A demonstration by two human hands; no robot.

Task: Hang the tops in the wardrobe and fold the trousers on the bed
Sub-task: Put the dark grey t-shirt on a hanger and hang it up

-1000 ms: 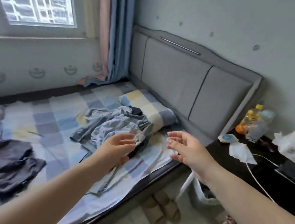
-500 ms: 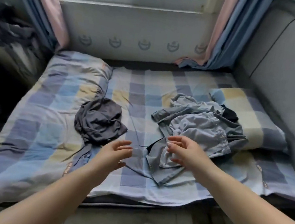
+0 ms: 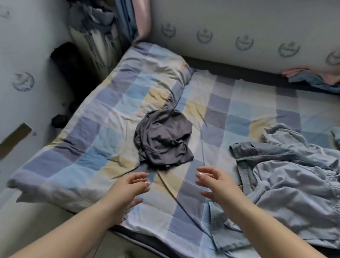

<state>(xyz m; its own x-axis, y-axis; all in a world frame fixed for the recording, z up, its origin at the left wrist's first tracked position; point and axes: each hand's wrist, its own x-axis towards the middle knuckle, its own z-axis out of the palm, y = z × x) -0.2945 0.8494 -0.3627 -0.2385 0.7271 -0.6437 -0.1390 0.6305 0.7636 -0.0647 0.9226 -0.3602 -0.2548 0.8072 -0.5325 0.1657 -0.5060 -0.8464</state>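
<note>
Bed [image 3: 104, 124]: dark garment [image 3: 163, 141] beyond hands [image 3: 174, 186].

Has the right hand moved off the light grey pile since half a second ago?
Yes. The right hand has shifted left off the light grey pile, now over bare sheet near the dark grey garment.

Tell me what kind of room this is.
Most likely a bedroom: a bed with a checked sheet, crumpled clothes lying on it, and curtains hanging at the wall behind.

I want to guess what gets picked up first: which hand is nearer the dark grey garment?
Right. The right hand hovers just below the dark grey garment; the left hand is lower, farther back.
</note>
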